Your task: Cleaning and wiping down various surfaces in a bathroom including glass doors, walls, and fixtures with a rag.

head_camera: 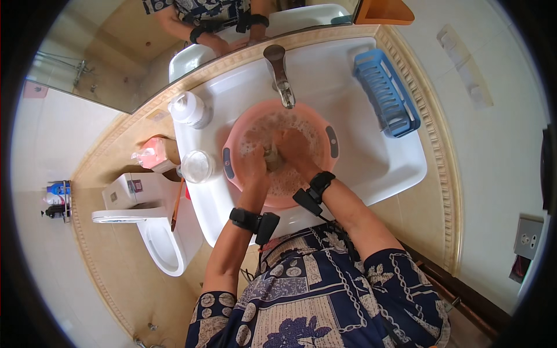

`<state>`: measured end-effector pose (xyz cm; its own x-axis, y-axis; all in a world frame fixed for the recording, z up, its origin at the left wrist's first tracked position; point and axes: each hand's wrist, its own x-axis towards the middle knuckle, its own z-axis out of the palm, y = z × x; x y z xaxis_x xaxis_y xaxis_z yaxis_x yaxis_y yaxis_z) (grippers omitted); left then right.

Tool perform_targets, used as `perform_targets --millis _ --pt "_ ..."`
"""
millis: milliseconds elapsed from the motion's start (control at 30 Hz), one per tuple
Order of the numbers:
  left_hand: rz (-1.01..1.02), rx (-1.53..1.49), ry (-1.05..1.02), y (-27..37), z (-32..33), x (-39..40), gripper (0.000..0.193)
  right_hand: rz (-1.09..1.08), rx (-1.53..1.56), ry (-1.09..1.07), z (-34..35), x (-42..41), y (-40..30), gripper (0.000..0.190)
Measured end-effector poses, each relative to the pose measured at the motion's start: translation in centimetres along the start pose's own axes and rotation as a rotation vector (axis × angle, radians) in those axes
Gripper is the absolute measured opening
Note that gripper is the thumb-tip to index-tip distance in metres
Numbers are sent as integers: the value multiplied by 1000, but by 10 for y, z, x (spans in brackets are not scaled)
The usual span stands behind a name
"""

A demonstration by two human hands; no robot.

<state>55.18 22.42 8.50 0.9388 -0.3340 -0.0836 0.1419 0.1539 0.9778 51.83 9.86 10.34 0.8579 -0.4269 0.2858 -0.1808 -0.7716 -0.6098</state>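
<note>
A pink plastic basin (282, 202) with grey handle pads sits in the white washbasin (348, 169), holding sudsy water (285, 187). Both my hands are down inside it. Between them is a pale, wet item (271, 159), probably cloth, mostly covered by fingers and foam. My left hand (255, 167) grips its left side. From the right, my right hand (295, 145) closes on it with curled fingers, partly blurred under the suds. Above the basin's far rim stands a metal faucet (278, 74); I see no water flowing from it.
A blue slotted rack (387, 93) stands on the washbasin's right ledge. On the left ledge are a white pump bottle (188, 108) and a clear glass jar (197, 166). Left of these are a tissue pack (154, 154) and a toilet (163, 243). A mirror (143, 56) borders the back.
</note>
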Motion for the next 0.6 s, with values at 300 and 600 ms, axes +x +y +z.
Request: perform_targets --millis 300,600 --pt "-446 -298 -103 -20 -39 11 42 -257 -237 -376 5 -29 23 22" --pt "-644 -575 -155 5 -17 34 33 19 459 -354 -45 -4 -55 19"
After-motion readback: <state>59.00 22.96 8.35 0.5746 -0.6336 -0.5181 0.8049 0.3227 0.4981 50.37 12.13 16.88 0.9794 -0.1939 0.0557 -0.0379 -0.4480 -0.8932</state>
